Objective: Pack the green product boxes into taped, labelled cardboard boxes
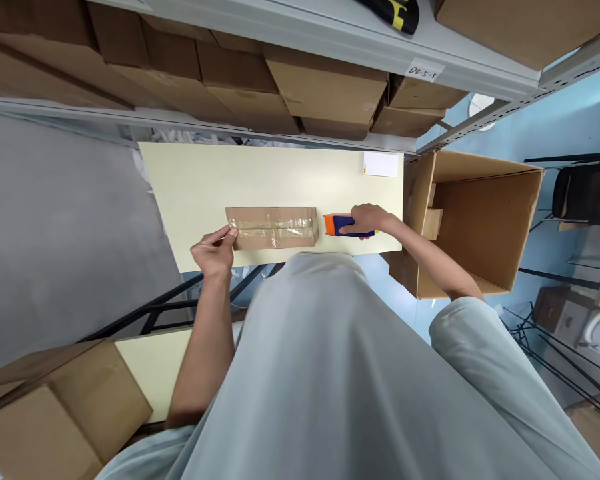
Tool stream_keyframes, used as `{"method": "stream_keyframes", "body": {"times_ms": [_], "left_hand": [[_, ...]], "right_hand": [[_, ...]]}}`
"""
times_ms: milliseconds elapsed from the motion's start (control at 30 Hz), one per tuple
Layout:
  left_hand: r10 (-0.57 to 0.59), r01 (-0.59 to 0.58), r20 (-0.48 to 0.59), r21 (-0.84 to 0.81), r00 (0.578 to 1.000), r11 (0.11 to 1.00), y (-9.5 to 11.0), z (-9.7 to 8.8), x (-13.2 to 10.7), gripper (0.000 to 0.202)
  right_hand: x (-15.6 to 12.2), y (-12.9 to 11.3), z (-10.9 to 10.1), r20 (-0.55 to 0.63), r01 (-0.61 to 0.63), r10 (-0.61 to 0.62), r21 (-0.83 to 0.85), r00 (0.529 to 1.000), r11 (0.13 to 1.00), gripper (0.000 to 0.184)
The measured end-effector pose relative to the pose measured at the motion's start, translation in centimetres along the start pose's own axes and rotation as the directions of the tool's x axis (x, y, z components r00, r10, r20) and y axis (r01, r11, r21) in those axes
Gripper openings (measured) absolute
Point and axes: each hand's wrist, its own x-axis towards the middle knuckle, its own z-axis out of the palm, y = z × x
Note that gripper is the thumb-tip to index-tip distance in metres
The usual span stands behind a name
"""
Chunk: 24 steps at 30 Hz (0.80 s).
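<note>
A flat, narrow brown cardboard package (pixel 275 238) lies lengthwise on the pale table, with shiny clear tape running along and across its top. My left hand (pixel 215 251) is at its left end, thumb and fingers pinched on the edge. Just right of the package, a small dark blue box with an orange end (pixel 331 225) rests on or just over the table. My right hand (pixel 369 219) is closed round that box from above, its orange end facing the package. A short gap separates the two things. My fingers hide part of the blue box.
A white card (pixel 381 165) lies at the back right of the table (pixel 195 177). Shelving with several cardboard boxes (pixel 330 83) runs behind it. To the right stands a large, open cardboard box (pixel 480 220). A black-and-yellow handle (pixel 397 13) lies on the upper shelf.
</note>
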Motion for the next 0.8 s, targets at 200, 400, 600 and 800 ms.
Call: {"method": "stream_keyframes", "body": {"times_ms": [200, 400, 600, 800], "left_hand": [[-0.031, 0.031, -0.013, 0.052, 0.999, 0.998, -0.2, 0.1, 0.1, 0.026], [0.007, -0.006, -0.022, 0.066, 1.0, 0.998, -0.7, 0.3, 0.3, 0.03], [0.053, -0.055, 0.018, 0.106, 0.998, 0.993, -0.5, -0.2, 0.7, 0.028], [0.284, -0.274, 0.001, 0.265, 0.959, 0.925, 1.5, -0.5, -0.6, 0.051]], "right_hand": [[2.1, -2.9, 3.0, -0.124, -0.054, 0.042, -0.093, 0.991, 0.994, 0.039], [3.0, -4.4, 4.5, -0.216, -0.104, 0.079, -0.106, 0.973, 0.989, 0.043], [4.3, -5.3, 7.5, -0.348, -0.207, 0.167, -0.081, 0.923, 0.975, 0.03], [2.3, -4.3, 9.0, -0.47, -0.32, 0.297, 0.033, 0.831, 0.947, 0.039]]}}
